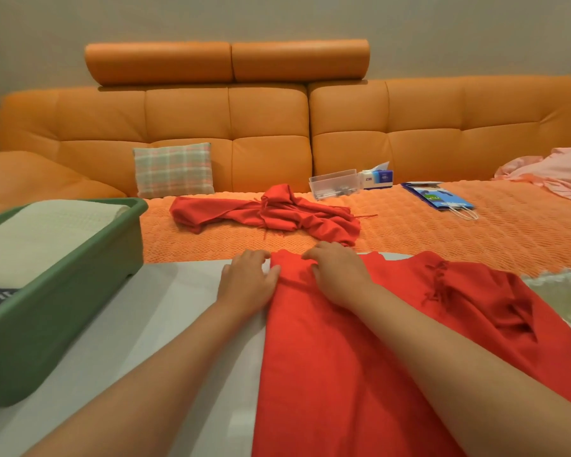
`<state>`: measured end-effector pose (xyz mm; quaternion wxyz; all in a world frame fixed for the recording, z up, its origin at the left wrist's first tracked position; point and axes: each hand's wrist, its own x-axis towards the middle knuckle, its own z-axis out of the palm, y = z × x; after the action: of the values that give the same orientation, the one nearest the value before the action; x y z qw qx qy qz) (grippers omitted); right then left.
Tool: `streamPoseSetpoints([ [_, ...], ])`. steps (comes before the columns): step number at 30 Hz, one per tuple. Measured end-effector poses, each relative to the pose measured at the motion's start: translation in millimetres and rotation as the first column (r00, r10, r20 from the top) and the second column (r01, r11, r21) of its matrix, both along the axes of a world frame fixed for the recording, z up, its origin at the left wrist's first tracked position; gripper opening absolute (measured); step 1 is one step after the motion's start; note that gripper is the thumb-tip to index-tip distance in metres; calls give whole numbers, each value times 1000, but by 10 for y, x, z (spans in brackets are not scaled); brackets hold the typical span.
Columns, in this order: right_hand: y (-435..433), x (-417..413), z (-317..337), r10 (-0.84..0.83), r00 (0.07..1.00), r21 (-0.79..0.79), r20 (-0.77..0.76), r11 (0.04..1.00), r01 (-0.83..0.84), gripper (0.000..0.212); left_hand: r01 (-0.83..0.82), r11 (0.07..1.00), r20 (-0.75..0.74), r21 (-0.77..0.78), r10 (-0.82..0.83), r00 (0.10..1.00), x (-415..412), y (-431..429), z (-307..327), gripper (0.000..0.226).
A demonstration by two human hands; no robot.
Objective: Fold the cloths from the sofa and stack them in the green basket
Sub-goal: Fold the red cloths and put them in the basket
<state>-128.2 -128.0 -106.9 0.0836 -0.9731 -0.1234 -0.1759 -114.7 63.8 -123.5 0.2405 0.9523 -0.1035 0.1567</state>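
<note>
A red cloth lies spread lengthwise on the white table in front of me, its right part rumpled with a fringe. My left hand rests at the cloth's far left corner, fingers curled at the edge. My right hand lies on the cloth's far edge with fingers bent into the fabric. A second red cloth sits crumpled on the orange sofa beyond. The green basket stands on the table at the left, holding a folded pale cloth.
On the sofa seat are a plaid cushion, a clear plastic box, a tissue pack, a blue paper bag and pink fabric at the far right. A fluffy rug shows beside the table.
</note>
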Motion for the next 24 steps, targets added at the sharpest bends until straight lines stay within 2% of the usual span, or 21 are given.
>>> streamPoseSetpoints([
  [4,286,360,130,9,990,106,-142,994,6,36,30,972,-6,234,-29,1000,-162,26,-99,85],
  [7,389,572,205,56,954,90,-293,995,-31,27,5,967,5,253,-6,1000,-173,42,-140,103],
  [9,432,667,244,81,930,110,-358,993,-44,19,-13,977,-11,213,16,1000,-147,59,-150,98],
  [11,458,770,265,60,931,128,-360,992,-14,19,-20,986,-28,167,25,999,-130,61,-172,97],
  [14,515,845,279,-92,974,58,-207,993,106,18,31,990,-40,136,-25,999,-116,62,-207,99],
  [16,569,836,232,-120,984,2,-132,993,121,17,113,978,-17,173,-112,994,-99,67,-220,92],
  [18,590,806,140,-92,982,-24,-163,996,89,17,166,958,-40,234,-161,986,-99,79,-214,87],
  [21,415,730,93,-101,984,25,-149,994,106,27,226,925,-182,306,-177,967,-102,82,-180,68],
  [24,69,585,125,-136,989,53,-56,989,138,41,261,901,-279,348,-166,946,-108,107,-82,66],
])
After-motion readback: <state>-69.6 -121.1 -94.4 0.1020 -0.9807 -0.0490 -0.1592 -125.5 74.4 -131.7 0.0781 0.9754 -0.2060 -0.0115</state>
